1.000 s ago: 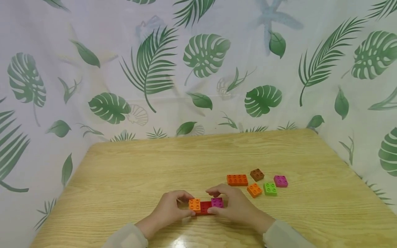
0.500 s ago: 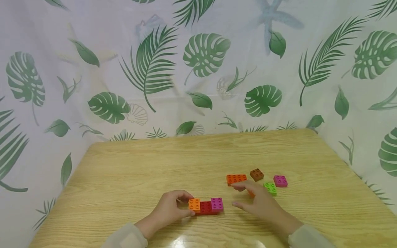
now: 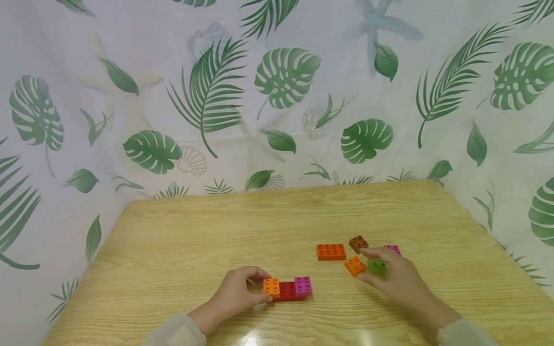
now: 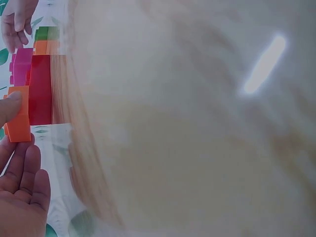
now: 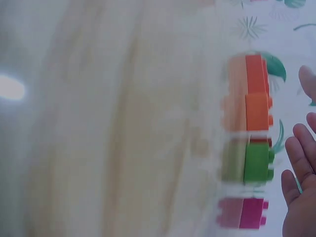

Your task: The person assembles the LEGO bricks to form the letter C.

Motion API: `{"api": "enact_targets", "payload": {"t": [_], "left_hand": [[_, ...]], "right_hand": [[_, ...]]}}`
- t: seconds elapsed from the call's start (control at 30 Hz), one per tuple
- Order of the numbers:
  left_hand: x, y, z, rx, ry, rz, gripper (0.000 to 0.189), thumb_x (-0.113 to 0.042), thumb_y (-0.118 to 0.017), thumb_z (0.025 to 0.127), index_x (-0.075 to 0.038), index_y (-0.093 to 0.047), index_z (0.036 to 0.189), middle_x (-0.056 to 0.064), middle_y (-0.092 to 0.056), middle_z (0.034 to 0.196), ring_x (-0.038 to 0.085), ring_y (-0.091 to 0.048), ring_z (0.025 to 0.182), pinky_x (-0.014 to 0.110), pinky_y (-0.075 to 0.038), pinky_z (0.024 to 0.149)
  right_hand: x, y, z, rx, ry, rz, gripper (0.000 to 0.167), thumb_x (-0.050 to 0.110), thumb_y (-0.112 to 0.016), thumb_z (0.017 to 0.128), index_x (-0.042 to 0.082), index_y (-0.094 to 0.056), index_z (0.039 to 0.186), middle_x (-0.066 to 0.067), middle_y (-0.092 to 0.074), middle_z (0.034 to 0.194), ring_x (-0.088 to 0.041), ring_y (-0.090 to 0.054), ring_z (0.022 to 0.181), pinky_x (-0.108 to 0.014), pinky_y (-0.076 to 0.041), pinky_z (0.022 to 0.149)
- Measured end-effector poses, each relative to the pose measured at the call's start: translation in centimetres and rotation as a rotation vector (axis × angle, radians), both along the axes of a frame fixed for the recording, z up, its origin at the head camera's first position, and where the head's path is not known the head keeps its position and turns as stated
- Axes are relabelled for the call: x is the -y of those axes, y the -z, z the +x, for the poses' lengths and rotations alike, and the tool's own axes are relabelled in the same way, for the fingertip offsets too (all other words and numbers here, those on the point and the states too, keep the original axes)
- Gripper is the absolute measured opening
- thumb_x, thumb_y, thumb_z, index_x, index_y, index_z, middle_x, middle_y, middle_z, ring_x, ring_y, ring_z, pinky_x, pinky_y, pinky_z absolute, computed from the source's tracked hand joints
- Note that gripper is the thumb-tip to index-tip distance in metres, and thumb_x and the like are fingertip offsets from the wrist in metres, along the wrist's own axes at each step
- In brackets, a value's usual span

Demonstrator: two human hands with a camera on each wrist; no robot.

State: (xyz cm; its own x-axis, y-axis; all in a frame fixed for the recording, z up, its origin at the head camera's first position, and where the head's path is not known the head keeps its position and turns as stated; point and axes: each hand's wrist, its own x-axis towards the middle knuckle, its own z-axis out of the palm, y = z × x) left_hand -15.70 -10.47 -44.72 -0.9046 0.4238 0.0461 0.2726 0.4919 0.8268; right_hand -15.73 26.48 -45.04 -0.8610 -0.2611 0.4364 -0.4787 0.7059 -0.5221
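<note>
My left hand (image 3: 239, 292) pinches a light orange toy brick (image 3: 271, 286) between thumb and fingers. That brick sits on the left end of a long dark red brick (image 3: 287, 290); a magenta brick (image 3: 303, 285) sits on its right end, with red studs showing between them. In the left wrist view the thumb lies against the orange brick (image 4: 19, 116). My right hand (image 3: 396, 276) is spread above a lime green brick (image 3: 377, 266), partly covering it. The right wrist view shows its fingers apart from the green brick (image 5: 257, 162), holding nothing.
Near my right hand lie a long red-orange brick (image 3: 331, 252), a brown brick (image 3: 358, 244), a loose orange brick (image 3: 355, 265) and a second magenta brick (image 3: 392, 249), partly hidden. A leaf-patterned cloth (image 3: 268, 163) hangs behind the wooden table (image 3: 207, 230).
My right hand has let go of the magenta brick on the red one and moved right, over the loose bricks to the green one. My left hand has stayed in place.
</note>
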Motion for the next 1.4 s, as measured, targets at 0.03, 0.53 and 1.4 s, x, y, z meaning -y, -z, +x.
{"api": "enact_targets", "payload": {"t": [0.03, 0.53, 1.4], "left_hand": [[0.0, 0.0, 0.0, -0.001, 0.000, 0.001, 0.033, -0.022, -0.084, 0.073, -0.011, -0.069, 0.101, -0.006, -0.063, 0.094, 0.017, -0.058, 0.089, 0.027, -0.051, 0.074], [0.1, 0.0, 0.1, -0.001, 0.002, 0.002, 0.033, -0.022, -0.083, 0.074, -0.011, -0.069, 0.102, -0.006, -0.064, 0.097, 0.017, -0.058, 0.090, 0.027, -0.051, 0.075], [0.1, 0.1, 0.0, -0.028, 0.005, -0.014, 0.033, -0.021, -0.083, 0.074, -0.010, -0.069, 0.102, -0.005, -0.065, 0.098, 0.016, -0.058, 0.090, 0.027, -0.051, 0.075]], "right_hand": [[-0.3, 0.0, 0.0, 0.004, 0.013, 0.010, 0.050, 0.023, -0.083, 0.074, 0.007, -0.064, 0.118, -0.005, -0.066, 0.110, -0.025, -0.062, 0.098, -0.049, -0.052, 0.080], [-2.7, 0.2, -0.2, 0.158, 0.088, 0.076, 0.062, 0.027, -0.082, 0.076, 0.001, -0.058, 0.126, -0.020, -0.062, 0.118, -0.039, -0.059, 0.104, -0.060, -0.042, 0.090], [-2.1, -0.6, 0.0, 0.108, 0.107, 0.091, 0.041, 0.020, -0.083, 0.073, 0.007, -0.069, 0.109, -0.002, -0.059, 0.095, -0.021, -0.060, 0.082, -0.037, -0.055, 0.067]]}}
